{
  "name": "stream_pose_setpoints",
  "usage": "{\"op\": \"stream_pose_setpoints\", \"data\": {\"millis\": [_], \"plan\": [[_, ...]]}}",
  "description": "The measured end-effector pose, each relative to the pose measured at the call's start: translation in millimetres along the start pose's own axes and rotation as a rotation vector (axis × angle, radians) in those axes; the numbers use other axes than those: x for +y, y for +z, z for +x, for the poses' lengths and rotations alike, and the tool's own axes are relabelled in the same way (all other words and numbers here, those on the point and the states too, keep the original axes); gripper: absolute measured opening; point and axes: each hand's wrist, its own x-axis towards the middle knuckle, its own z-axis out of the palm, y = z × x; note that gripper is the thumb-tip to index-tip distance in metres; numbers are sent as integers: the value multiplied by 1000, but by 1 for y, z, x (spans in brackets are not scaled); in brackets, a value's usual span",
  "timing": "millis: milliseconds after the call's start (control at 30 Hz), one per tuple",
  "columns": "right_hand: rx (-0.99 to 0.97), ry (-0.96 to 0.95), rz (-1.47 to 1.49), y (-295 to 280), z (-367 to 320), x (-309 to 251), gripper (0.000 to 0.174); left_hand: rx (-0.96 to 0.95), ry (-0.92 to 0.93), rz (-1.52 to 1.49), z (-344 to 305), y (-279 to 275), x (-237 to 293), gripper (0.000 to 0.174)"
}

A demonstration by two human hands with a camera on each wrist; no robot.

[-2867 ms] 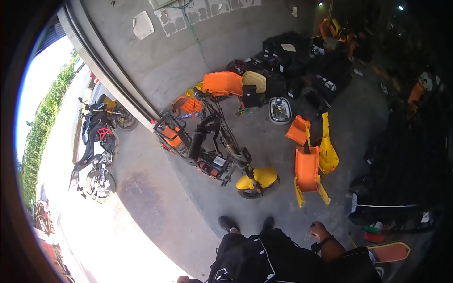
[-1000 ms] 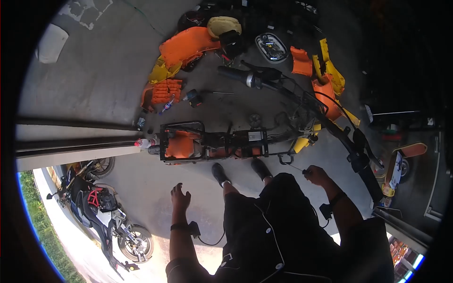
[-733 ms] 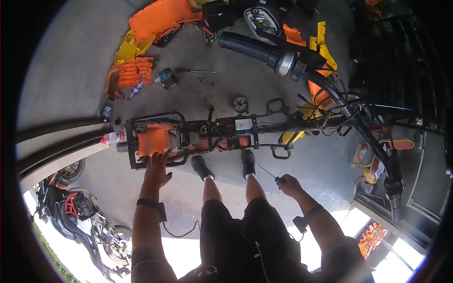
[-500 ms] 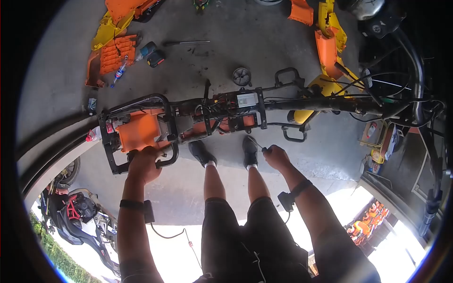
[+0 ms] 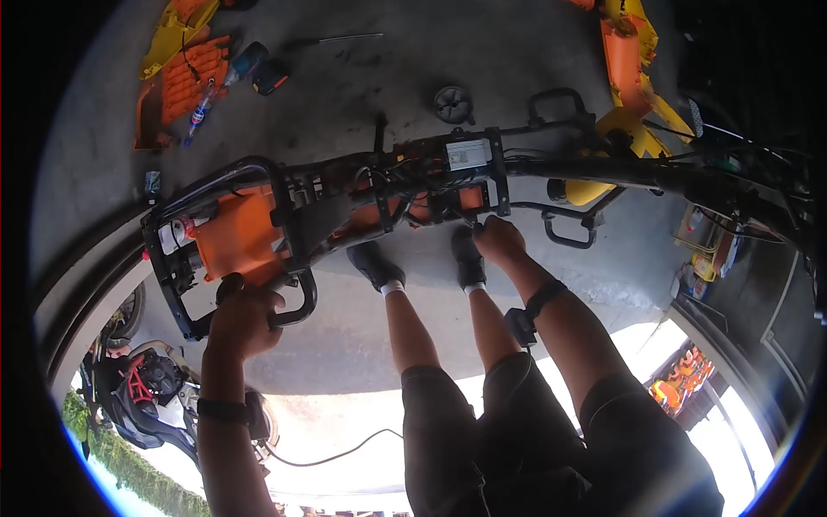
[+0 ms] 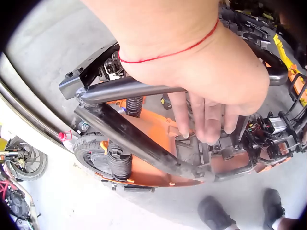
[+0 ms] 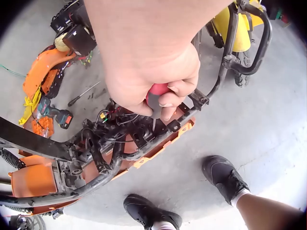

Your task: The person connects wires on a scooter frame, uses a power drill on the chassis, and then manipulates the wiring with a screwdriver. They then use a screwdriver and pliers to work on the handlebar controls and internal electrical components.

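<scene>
A stripped motorbike frame [image 5: 345, 165] of black tubes stretches across the head view, with an orange panel [image 5: 239, 233] at its rear. My left hand [image 5: 244, 323] grips the black rear rail [image 6: 125, 90], fingers [image 6: 211, 125] hanging over its inner side in the left wrist view. In my right hand [image 7: 153, 72] is a screwdriver [image 7: 153, 103] with a red and grey handle, held by curled fingers and thumb. Its shaft points down at the lower frame tube beside the wiring [image 7: 125, 120]; the tip is hard to make out. A silver box [image 5: 468, 154] sits mid-frame.
Beyond the frame lie a cordless drill [image 7: 55, 114], a long screwdriver [image 7: 84, 93], a round wheel-like part [image 5: 453, 104] and orange and yellow panels [image 5: 624, 65]. Footpegs [image 5: 568, 231] stick out near the front. Another motorbike [image 5: 142, 392] stands behind left. My shoes [image 5: 376, 265] are close to the frame.
I have come up to the frame and look down at it. My left hand has reached onto the rear rail and gripped it. My right hand has brought the screwdriver in to the frame's middle.
</scene>
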Motion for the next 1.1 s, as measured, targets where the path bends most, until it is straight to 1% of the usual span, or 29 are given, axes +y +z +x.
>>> {"op": "stream_pose_setpoints", "data": {"millis": [100, 167, 233, 300, 333, 400, 433, 500, 567, 600, 633, 667, 700, 733, 800, 833, 867, 933, 967, 1033, 1067, 1100], "plan": [[-11, 12, -45, -8, 0, -5, 40, 18, -42, -54, -1, 1, 0, 15], [-12, 27, -51, -11, 3, -8, 40, -73, -89, -44, 1, -5, 2, 15], [-17, 45, -53, -11, 8, -8, 40, -96, -100, -58, 2, -9, 5, 15], [-15, 34, -109, -8, 17, -9, 35, -123, -107, -70, 2, -10, 4, 16], [-17, 37, -104, -16, 12, -17, 35, -125, -117, -94, 1, -9, 4, 16], [7, -62, -242, -30, 2, -34, 30, -130, -125, -117, 1, -6, 2, 17], [5, -61, -240, -29, 2, -40, 30, -112, -100, -132, 1, -5, 1, 16], [20, -172, -395, -27, 2, -50, 28, -95, -76, -148, 1, -3, -2, 16], [34, -204, -445, -20, 8, -54, 27, -74, -26, -156, 0, -1, -5, 19], [47, -235, -495, -21, 7, -58, 26, -75, -30, -161, 1, -4, -3, 19], [45, -238, -500, -23, 6, -61, 26, -127, -75, -175, 3, -10, 1, 19], [-6, -191, -463, -29, 5, -63, 26, -177, -121, -189, 3, -13, 3, 19], [-57, -142, -425, -33, 3, -67, 27, -177, -125, -192, 3, -11, 1, 19], [-58, -144, -427, -34, 4, -67, 27, -155, -111, -186, 2, -8, -1, 19], [-44, -6, -241, -40, 10, -62, 28, -132, -100, -182, 2, -6, -2, 19], [-85, 34, -186, -39, 17, -57, 30, -138, -105, -196, 2, -8, -2, 19], [-86, 33, -188, -38, 17, -55, 30, -142, -110, -209, 2, -8, -1, 19], [-20, -63, -327, -34, 15, -54, 27, -140, -106, -211, 3, -7, -3, 19], [-21, -63, -329, -31, 13, -54, 27, -137, -101, -208, 3, -6, -3, 19], [59, -202, -471, -23, 10, -56, 22, -145, -98, -207, 3, -7, -2, 20], [58, -201, -472, -19, 11, -57, 22, -149, -95, -203, 3, -8, -2, 20], [68, -276, -545, -13, 13, -57, 19, -149, -93, -205, 3, -8, -3, 20]]}}
